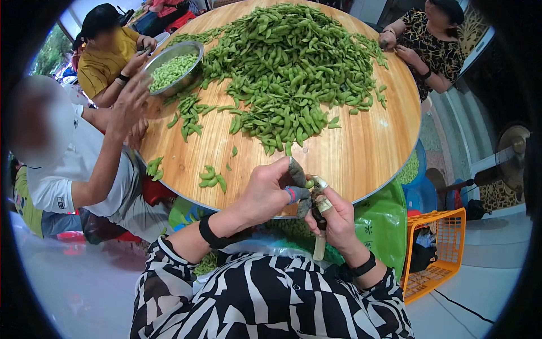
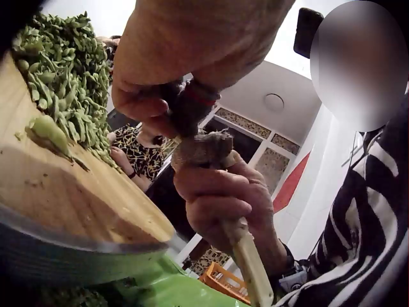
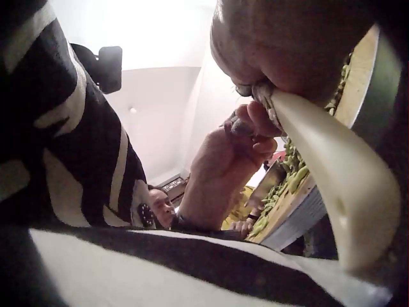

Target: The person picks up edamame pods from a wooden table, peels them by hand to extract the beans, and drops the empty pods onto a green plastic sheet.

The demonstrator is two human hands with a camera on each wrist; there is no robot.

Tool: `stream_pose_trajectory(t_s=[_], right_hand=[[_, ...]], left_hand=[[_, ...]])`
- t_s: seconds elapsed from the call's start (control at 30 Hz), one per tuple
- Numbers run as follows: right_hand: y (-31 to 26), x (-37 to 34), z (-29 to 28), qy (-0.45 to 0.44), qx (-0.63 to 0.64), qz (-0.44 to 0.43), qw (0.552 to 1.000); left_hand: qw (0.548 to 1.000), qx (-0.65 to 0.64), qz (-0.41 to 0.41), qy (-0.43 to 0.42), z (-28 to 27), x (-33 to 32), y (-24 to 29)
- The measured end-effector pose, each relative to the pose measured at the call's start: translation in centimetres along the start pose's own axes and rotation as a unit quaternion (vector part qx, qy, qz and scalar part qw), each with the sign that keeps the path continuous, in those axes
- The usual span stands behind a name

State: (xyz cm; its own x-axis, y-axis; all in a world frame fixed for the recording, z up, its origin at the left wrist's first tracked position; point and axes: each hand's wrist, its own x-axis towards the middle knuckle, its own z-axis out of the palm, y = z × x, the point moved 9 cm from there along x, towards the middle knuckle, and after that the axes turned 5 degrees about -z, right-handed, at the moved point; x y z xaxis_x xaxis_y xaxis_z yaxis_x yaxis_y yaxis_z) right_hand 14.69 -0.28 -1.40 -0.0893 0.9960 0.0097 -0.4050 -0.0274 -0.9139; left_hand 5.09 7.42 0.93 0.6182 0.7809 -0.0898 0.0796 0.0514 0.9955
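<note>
pressure is probably best kept short and firm along the seam of the green pod (image 1: 309, 184), which sits between the two hands just right of and below the frame's centre; the dark finger covers (image 1: 296, 171) should help push its contents out whole; the left hand (image 1: 262, 192) slants in from the lower left, back upward, its bent fingertips pinching the pod; the right hand (image 1: 339, 220), at lower centre-right, points up and leftward, fingers curled round a pale strip (image 1: 319, 247); whether they also grip the pod, i cannot tell.
</note>
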Motion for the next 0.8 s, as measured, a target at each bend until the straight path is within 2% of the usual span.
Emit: stream_pose_trajectory(t_s=[0.07, 0.13, 0.27, 0.33, 0.43, 0.47, 0.53, 0.57, 0.63, 0.67, 0.77, 0.8], right_hand=[[0.0, 0.0, 0.1, -0.003, 0.004, -0.001, 1.000], [0.1, 0.0, 0.3, -0.008, 0.007, -0.003, 1.000], [0.2, 0.0, -0.1, 0.006, 0.006, -0.020, 1.000], [0.0, -0.1, -0.1, 0.014, 0.003, -0.031, 0.999], [-0.3, -0.1, -0.5, 0.041, -0.024, -0.022, 0.999], [-0.3, -0.1, -0.4, 0.032, 0.013, -0.009, 0.999], [0.0, -0.2, -0.4, 0.022, 0.050, 0.005, 0.999], [0.4, -0.2, -0.6, 0.018, 0.064, 0.009, 0.998], [0.5, -0.2, -0.5, 0.013, 0.077, 0.014, 0.997], [0.6, -0.2, -0.5, 0.016, 0.087, 0.031, 0.996], [0.9, -0.4, -0.8, 0.029, 0.117, 0.053, 0.991], [1.2, -0.5, -0.9, 0.040, 0.139, 0.064, 0.987]], left_hand=[[1.000, 0.017, 0.005, 0.003, -0.2, -0.2, 0.4], [0.991, 0.131, 0.028, 0.001, -0.2, -0.4, 1.2], [0.981, 0.181, 0.067, 0.005, -0.1, -0.7, 1.9], [0.990, 0.100, 0.104, 0.005, -0.3, -0.7, 1.4], [0.997, 0.029, 0.076, -0.007, -0.2, -0.5, 0.4], [0.997, 0.028, 0.076, -0.007, -0.2, -0.5, 0.5], [0.990, -0.134, 0.002, -0.036, 0.0, -0.1, -0.3], [0.990, -0.134, 0.003, -0.036, -0.1, 0.0, -0.3], [0.954, -0.269, -0.106, -0.079, 0.8, 0.1, -2.3], [0.954, -0.270, -0.105, -0.079, 0.8, 0.1, -2.6], [0.959, -0.253, -0.112, -0.066, 0.8, 0.0, -2.8], [0.999, 0.001, 0.023, -0.036, 0.1, -0.3, -0.1]])
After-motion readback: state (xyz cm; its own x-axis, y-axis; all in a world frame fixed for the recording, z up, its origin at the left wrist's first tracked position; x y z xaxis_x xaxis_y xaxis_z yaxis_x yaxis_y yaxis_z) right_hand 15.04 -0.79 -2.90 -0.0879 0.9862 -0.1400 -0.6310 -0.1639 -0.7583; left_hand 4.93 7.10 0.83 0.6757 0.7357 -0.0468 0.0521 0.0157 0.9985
